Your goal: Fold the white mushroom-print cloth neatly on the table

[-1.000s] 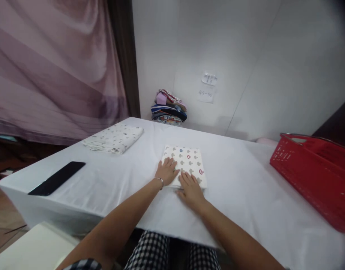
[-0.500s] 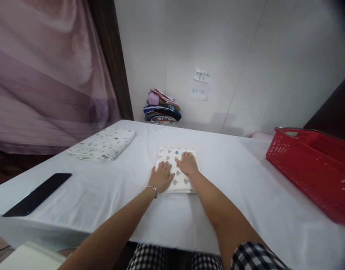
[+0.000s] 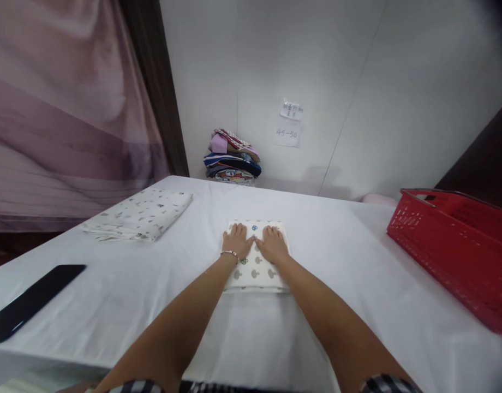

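A white cloth with a grey mushroom-like print (image 3: 257, 273) lies folded into a flat, roughly square bundle at the middle of the table, close to its front edge. Flat on its left upper part rests my left hand (image 3: 238, 242), fingers extended, a bracelet on the wrist. My right hand (image 3: 273, 244) presses on the right upper part, also with fingers stretched out. The two thumbs come close together near the cloth's centre. Neither hand grips the fabric.
The table (image 3: 328, 262) has a white cover. Another folded printed cloth (image 3: 142, 214) lies at the left, behind a long black flat object (image 3: 34, 300). A red basket (image 3: 451, 256) stands at the right. Stacked folded fabrics (image 3: 233, 158) sit at the back against the wall.
My left hand has slid forward over the folded cloth, up level with my right hand, which stays near the same spot. The camera view has shifted slightly.
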The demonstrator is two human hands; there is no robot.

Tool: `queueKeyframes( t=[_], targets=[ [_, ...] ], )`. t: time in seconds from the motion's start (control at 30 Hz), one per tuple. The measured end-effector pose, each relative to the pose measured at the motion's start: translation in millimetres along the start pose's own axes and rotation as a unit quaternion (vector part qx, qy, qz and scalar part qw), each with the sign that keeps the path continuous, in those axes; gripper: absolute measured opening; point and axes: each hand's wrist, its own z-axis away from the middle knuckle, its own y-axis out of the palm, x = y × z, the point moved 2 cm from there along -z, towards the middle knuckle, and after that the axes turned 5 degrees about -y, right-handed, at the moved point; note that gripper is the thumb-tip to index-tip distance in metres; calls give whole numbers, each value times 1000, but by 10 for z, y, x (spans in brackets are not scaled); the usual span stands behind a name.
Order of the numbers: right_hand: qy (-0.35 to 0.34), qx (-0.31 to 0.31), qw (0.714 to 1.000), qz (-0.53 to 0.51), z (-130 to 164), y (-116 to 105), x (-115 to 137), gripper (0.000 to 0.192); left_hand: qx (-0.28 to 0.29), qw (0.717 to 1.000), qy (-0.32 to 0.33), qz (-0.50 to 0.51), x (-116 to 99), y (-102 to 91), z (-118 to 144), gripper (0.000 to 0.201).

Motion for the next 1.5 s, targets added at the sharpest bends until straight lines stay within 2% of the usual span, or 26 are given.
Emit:
queueKeyframes(
  t=[0.1,0.23,0.47,0.57,0.67,0.77,0.83,0.93,1.03,1.13,1.23,1.33,1.37,1.5],
  targets=[
    [10,20,1000,6,-114,-51,-117,62,7,1000,-6,7,40,121,33,57],
    [82,42,996,2,-248,-78,-355,66,24,999,-22,12,50,102,42,63],
    [89,50,994,-25,-239,-21,-470,70,38,986,-149,58,89,45,43,73],
    [95,72,993,-1,-293,-90,-428,69,26,984,-167,56,82,49,39,71],
    [95,80,992,31,-387,-150,-277,67,17,984,-169,43,61,61,36,69],
    [25,45,998,25,-433,-103,-36,66,11,984,-172,36,48,67,41,68],
    [-18,49,999,7,-421,-20,87,65,5,985,-168,36,43,64,44,66],
    [-25,72,997,-8,-395,60,140,65,5,985,-166,35,44,52,42,66],
    [-28,80,996,-15,-355,22,118,64,19,985,-168,32,51,34,34,67],
    [-30,89,995,-23,-183,-64,96,64,25,985,-166,34,56,19,29,66],
    [-31,82,996,-34,194,-127,87,62,23,985,-165,40,58,22,28,64],
    [-35,25,998,-49,704,-155,64,58,20,985,-161,51,71,30,13,65],
    [-16,12,998,-60,878,-148,39,56,22,986,-158,56,83,28,0,65],
    [14,-62,984,-167,1444,-57,-100,53,61,979,-153,117,206,-4,-49,67]
  ],
)
